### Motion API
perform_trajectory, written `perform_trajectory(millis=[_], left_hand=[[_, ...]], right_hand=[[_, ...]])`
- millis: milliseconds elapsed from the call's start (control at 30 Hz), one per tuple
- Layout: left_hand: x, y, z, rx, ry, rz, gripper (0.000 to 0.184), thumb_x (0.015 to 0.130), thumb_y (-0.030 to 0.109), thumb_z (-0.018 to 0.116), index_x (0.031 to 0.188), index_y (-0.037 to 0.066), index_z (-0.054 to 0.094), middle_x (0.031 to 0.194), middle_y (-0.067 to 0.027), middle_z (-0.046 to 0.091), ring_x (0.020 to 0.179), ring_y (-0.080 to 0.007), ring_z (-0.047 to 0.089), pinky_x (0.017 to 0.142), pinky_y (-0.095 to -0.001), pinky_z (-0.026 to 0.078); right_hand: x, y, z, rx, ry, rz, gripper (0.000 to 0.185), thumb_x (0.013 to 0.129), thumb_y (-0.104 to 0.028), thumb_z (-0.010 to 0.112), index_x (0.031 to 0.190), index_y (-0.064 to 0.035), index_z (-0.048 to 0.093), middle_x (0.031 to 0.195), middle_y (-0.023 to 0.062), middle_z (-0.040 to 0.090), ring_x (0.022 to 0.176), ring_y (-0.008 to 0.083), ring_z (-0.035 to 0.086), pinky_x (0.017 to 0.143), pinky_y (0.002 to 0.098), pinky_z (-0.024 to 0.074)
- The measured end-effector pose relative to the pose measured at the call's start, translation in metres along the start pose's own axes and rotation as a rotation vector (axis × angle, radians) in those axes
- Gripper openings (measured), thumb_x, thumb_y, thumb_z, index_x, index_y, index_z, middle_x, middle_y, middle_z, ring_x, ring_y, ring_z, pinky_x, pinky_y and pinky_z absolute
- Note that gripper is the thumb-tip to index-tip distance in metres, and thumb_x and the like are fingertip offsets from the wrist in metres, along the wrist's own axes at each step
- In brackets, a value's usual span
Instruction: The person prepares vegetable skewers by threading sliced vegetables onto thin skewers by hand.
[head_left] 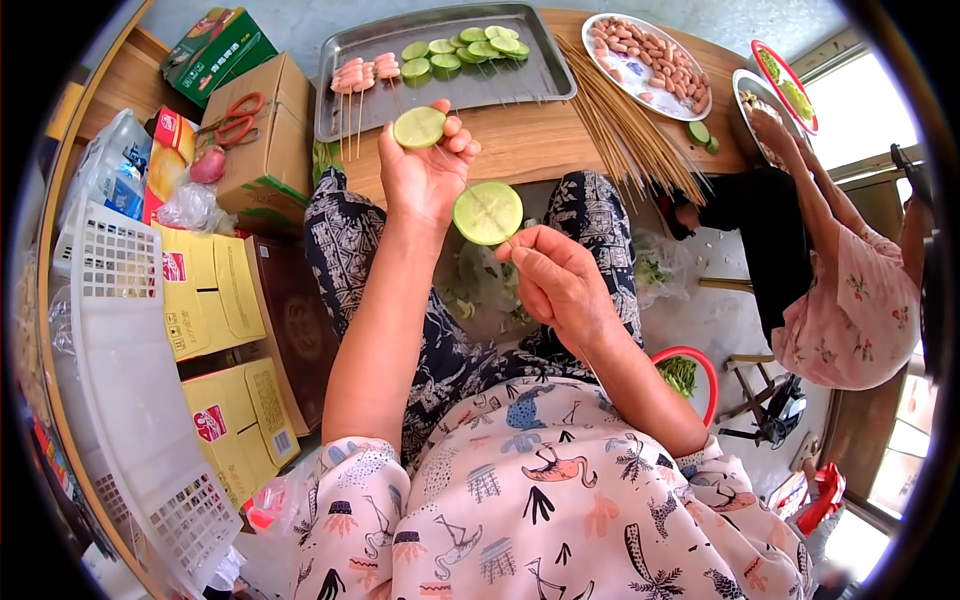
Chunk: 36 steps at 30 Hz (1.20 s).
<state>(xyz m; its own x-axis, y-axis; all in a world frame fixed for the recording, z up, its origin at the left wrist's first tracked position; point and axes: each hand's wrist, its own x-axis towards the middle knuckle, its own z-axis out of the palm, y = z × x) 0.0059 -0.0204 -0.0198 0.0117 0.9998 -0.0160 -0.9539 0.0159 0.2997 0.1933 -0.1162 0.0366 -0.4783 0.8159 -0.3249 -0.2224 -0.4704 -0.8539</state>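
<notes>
My left hand (pixel 425 175) holds a round green slice (pixel 419 127) between thumb and fingers, palm turned up. A larger green slice (pixel 488 213) hangs on a thin skewer, below and right of the first. My right hand (pixel 558 283) pinches the skewer just under this larger slice. In front of my hands, a metal tray (pixel 460 95) holds pink skewered pieces (pixel 352 77) at its left and several skewered green slices (pixel 445 62) in its middle and right. Loose wooden skewers (pixel 625 130) lie right of the tray.
A plate (pixel 612 20) of pink sausage pieces stands at the table's back right. Another person's arms (pixel 815 190) reach to a bowl beyond it. Cardboard boxes (pixel 262 140), red scissors (pixel 238 120) and a white plastic basket (pixel 125 350) are at the left.
</notes>
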Motion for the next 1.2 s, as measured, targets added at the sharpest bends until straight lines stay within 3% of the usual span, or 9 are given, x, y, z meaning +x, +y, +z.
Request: perform_trajectory(millis=[433,600,900,1200], left_hand=[[-0.003,-0.003,0.005,0.066,0.003,0.02,0.058,0.095,0.046,0.023,0.101,-0.001,0.055,0.074,-0.0089,0.053,0.064,-0.0196,0.047,0.066,-0.0363,0.042],[-0.007,-0.006,0.01,0.11,0.027,0.016,0.057,0.095,0.047,0.024,0.101,-0.001,0.056,0.074,-0.0088,0.053,0.063,-0.0194,0.048,0.064,-0.036,0.043],[-0.011,-0.011,0.013,0.14,-0.015,0.011,0.053,0.096,0.042,0.023,0.105,0.0,0.054,0.079,-0.0077,0.052,0.067,-0.0182,0.045,0.066,-0.0339,0.041],[-0.013,-0.019,0.015,0.177,0.001,-0.015,0.051,0.096,0.04,0.022,0.104,0.0,0.054,0.077,-0.0074,0.052,0.071,-0.0204,0.052,0.074,-0.0387,0.048]], right_hand=[[0.001,0.0,0.0,0.002,-0.009,-0.024,0.015,0.095,-0.013,0.049,0.093,-0.0009,0.057,0.056,-0.0059,0.042,0.042,0.002,0.032,0.039,0.0191,0.0239],[0.003,-0.003,0.003,-0.011,0.003,-0.022,0.017,0.096,-0.017,0.05,0.095,-0.002,0.056,0.051,-0.0052,0.038,0.041,0.0035,0.03,0.039,0.0202,0.0228],[0.008,-0.001,0.001,-0.018,0.01,-0.024,0.016,0.096,-0.016,0.05,0.094,-0.0019,0.057,0.05,-0.0054,0.038,0.041,0.0035,0.03,0.04,0.0203,0.0228],[0.014,-0.001,0.0,-0.107,0.027,-0.082,0.016,0.095,-0.016,0.05,0.094,-0.0016,0.056,0.051,-0.0059,0.038,0.042,0.0032,0.031,0.04,0.0201,0.023]])
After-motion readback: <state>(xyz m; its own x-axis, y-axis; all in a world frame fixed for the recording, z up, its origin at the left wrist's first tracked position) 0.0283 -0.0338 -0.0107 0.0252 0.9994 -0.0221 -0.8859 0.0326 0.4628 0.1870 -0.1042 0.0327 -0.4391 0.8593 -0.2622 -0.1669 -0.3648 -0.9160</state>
